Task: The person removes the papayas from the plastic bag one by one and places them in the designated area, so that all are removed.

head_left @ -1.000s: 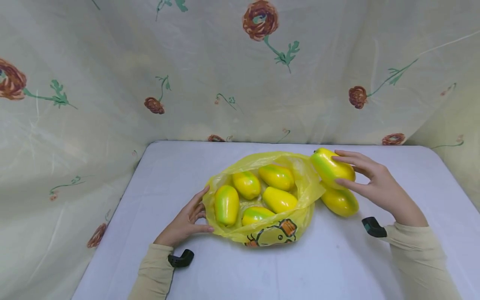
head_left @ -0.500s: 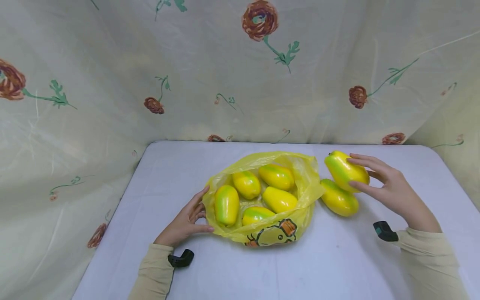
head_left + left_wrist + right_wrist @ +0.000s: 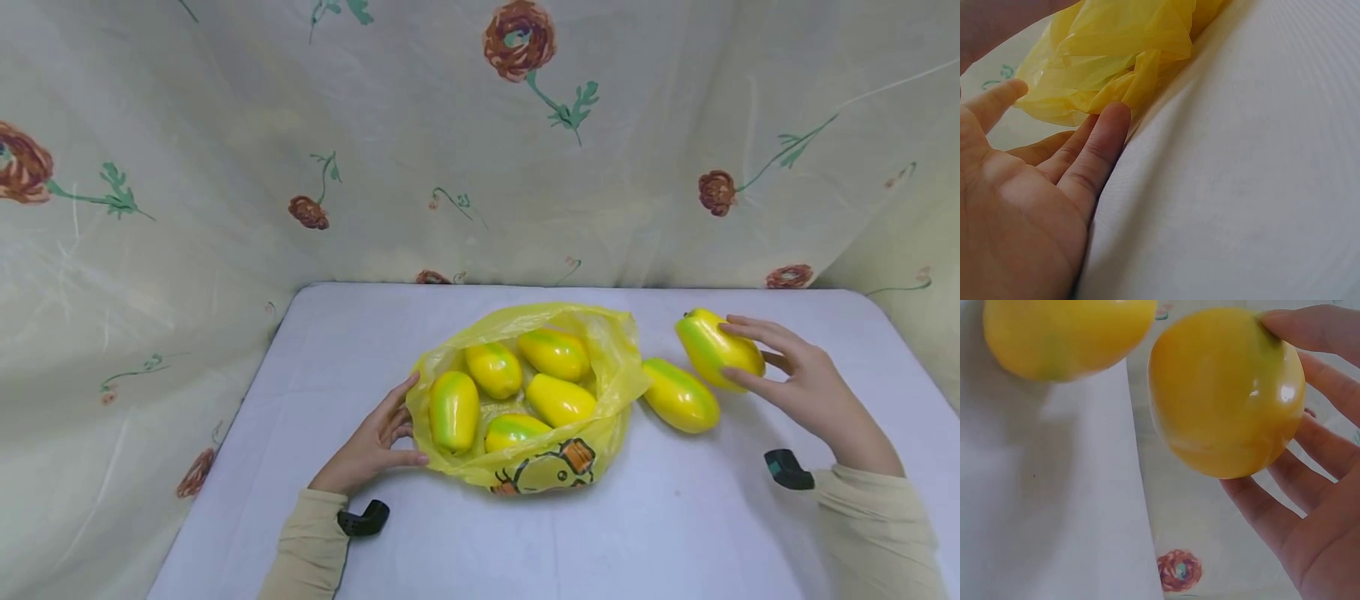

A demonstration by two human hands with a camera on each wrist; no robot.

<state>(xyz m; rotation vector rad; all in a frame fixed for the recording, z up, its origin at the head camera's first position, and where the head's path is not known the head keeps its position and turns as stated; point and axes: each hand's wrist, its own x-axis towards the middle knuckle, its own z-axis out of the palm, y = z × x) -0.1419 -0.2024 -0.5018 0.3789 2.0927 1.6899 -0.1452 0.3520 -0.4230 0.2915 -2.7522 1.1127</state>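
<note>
A yellow plastic bag [image 3: 618, 433] with a printed cartoon face stands with its mouth open on the table. Several glossy yellow-green papayas [image 3: 453, 412] lie inside it. My left hand [image 3: 375, 443] touches the bag's left side, thumb and fingers spread along it; the left wrist view shows these fingers nearly straight against the yellow film [image 3: 1129, 37]. To the right of the bag, my right hand [image 3: 806, 387] holds a papaya [image 3: 716, 350] between thumb and fingers, its stem end pointing up and left. Another papaya [image 3: 681, 397] lies on the table between the bag and that hand.
A white cloth covers the table [image 3: 480, 550]. Behind it and along the sides hangs a pale curtain [image 3: 390, 100] printed with flowers. Black devices are worn at both wrists, the left one [image 3: 363, 518] close over the cloth.
My right hand has moved right and slightly toward me with the papaya, away from the bag's edge, uncovering more of the papaya on the table. The left hand has stayed at the bag.
</note>
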